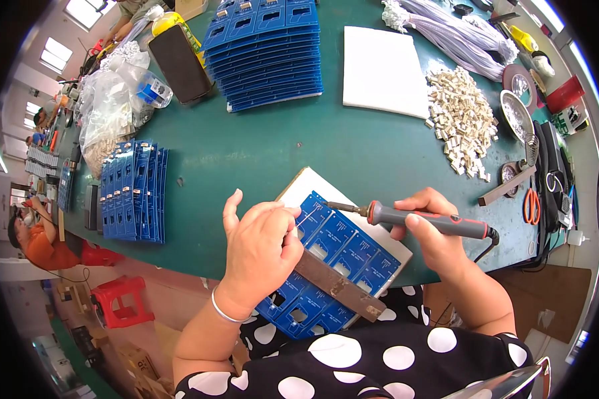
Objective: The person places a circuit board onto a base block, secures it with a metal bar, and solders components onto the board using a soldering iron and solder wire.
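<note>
A grey soldering iron with orange trim lies in my right hand, whose fingers are closed round the handle. Its metal tip points left and meets the upper corner of a blue circuit board panel. My left hand hovers over the panel's left side with thumb and index finger pinched close to the tip; what they hold is too fine to make out. The little finger sticks up. A brown metal bar lies across the panel, which rests tilted on a white pad.
A tall stack of blue boards stands at the far side, beside a white foam sheet. Small cream connectors are heaped right, near scissors and a metal dish. More boards stand left, before plastic bags.
</note>
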A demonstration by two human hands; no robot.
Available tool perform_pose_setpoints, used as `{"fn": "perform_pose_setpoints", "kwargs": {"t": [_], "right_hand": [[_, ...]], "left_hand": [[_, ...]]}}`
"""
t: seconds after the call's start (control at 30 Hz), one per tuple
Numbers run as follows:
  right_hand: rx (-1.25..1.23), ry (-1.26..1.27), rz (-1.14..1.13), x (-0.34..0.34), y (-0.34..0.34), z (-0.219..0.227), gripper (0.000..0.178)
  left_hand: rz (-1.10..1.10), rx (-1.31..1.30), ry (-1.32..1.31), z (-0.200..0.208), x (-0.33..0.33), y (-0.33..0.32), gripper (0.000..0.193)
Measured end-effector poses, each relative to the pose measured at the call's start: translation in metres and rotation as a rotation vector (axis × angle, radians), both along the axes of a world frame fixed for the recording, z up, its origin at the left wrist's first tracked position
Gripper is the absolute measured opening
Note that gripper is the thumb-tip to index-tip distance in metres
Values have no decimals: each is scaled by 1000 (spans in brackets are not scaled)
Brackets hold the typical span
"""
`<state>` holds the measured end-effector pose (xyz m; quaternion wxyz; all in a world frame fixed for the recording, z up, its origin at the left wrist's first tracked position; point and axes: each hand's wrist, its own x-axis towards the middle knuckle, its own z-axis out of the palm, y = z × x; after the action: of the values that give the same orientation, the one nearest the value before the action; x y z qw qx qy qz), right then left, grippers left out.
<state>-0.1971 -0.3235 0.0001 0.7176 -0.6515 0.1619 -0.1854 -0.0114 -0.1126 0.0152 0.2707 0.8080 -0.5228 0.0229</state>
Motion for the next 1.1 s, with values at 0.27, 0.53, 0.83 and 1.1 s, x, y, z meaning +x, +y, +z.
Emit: {"fn": "perform_pose_setpoints", "kwargs": {"t": [0.27, 0.53, 0.83, 1.1], "right_hand": [[16, 41, 9, 2, 1, 1, 18], [32, 50, 15, 4, 2, 3, 18], [0, 88, 28, 9, 0, 6, 20], [-67, 133, 48, 17, -3, 14, 21]], "left_hand": [[-26, -14, -47, -2, 1, 1, 14], [1, -5, -130, -4, -4, -2, 18], [18, 19, -174, -3, -5, -7, 17], [27, 34, -189, -3, -2, -13, 16]]}}
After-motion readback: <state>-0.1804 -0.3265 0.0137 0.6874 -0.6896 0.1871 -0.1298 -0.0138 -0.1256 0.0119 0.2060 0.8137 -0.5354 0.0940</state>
